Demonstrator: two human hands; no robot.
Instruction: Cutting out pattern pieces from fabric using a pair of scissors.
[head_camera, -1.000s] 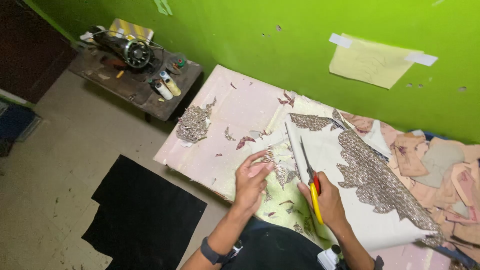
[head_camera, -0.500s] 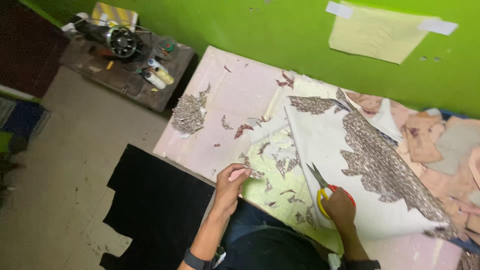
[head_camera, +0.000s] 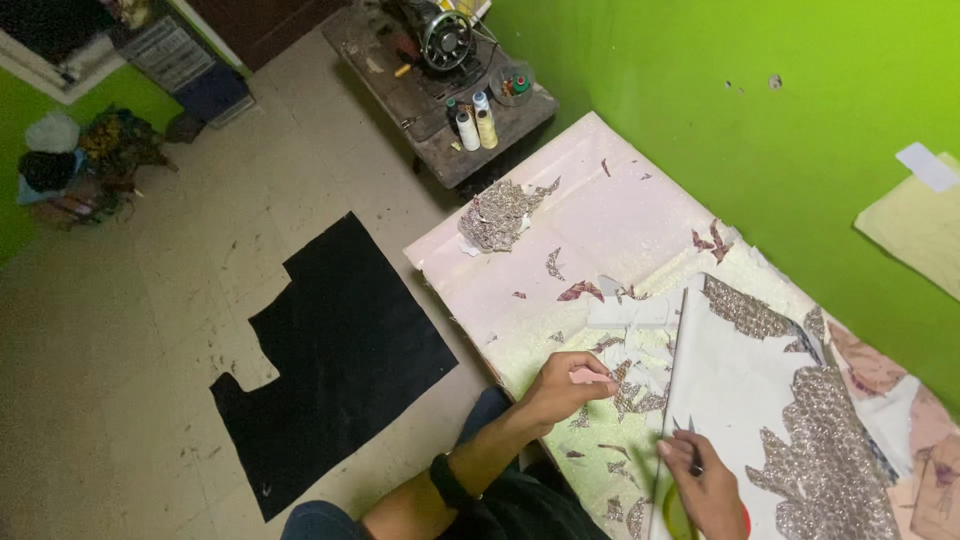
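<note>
The left hand presses with curled fingers on the pale patterned fabric on the pink table, probably to keep it flat, while the right hand grips the scissors at the white cloth's edge.

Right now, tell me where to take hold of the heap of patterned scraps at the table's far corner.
Pinch the heap of scraps at its raised middle, coming straight down from above. It is a loose, low pile lying flat on the table, so a side approach would only push the pieces apart.
</note>
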